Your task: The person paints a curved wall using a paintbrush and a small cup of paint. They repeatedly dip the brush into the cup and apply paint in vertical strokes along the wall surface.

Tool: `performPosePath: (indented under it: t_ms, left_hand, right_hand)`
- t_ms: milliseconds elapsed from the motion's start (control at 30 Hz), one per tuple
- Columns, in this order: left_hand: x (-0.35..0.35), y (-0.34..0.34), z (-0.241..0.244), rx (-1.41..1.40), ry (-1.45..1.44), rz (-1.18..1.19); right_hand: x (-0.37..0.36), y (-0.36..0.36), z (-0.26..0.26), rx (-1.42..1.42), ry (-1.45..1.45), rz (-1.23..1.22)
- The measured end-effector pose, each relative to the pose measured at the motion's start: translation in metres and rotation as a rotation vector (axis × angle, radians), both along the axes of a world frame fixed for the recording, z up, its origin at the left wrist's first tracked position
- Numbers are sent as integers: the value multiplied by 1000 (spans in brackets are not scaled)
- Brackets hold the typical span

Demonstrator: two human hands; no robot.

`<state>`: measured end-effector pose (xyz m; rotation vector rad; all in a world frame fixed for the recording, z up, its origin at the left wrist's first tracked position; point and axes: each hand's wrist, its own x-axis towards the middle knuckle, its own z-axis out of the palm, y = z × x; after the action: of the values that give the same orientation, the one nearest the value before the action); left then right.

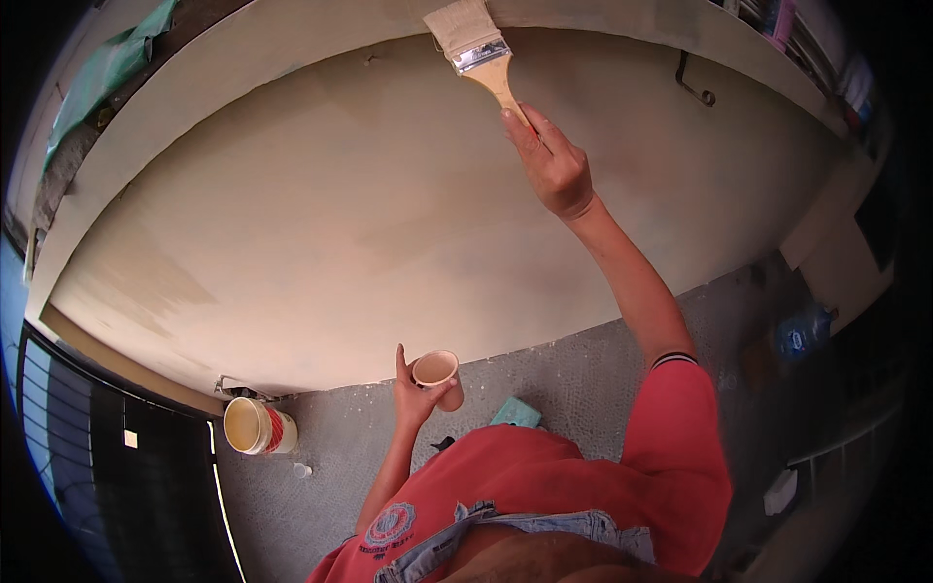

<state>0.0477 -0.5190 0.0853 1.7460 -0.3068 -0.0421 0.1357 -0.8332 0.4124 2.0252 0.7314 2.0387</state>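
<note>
My right hand is raised and grips the wooden handle of a wide flat paintbrush. The brush's pale, paint-coated bristles lie over the upper edge band of a cream-coloured wall. Lower down, my left hand holds a cup coated with pale paint, its index finger stretched upward beside the rim. Darker, uneven patches show on the wall's surface.
A paint bucket stands on the grey textured floor at the wall's left foot, near a small white cup. A metal hook juts from the wall. A large blue bottle lies at right.
</note>
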Motion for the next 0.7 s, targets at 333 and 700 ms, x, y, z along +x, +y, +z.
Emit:
performPosePath:
  t_ms: [333,700]
  left_hand:
    - [3,0,0,66,11,-16]
    - [-5,-6,8,-28,27,33]
  right_hand:
    - [-20,10,19,56,-41,149]
    - [29,43,38,46,-93,63]
